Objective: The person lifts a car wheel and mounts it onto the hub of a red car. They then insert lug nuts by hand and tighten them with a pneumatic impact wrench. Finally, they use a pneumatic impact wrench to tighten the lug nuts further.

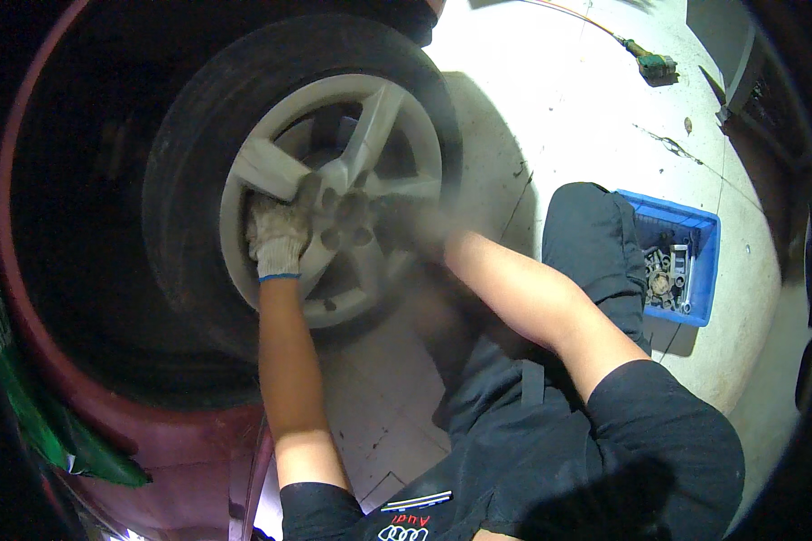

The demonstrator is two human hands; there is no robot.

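Observation:
A car wheel with a silver spoked rim and a black tyre stands in front of me, in the wheel arch of a dark red car. My left hand, in a pale, soiled knit glove with a blue cuff edge, reaches into a gap between the spokes and is closed round a spoke. My right hand is at the right side of the rim, close to the hub with its ring of bolt holes. A dark blur smears it, so its fingers and anything in them are hidden.
To the right of my knee, a blue plastic crate holds wrenches, sockets and other metal parts. A green-and-black air tool on an orange hose lies on the pale tiled floor. Green cloth drapes over the red fender.

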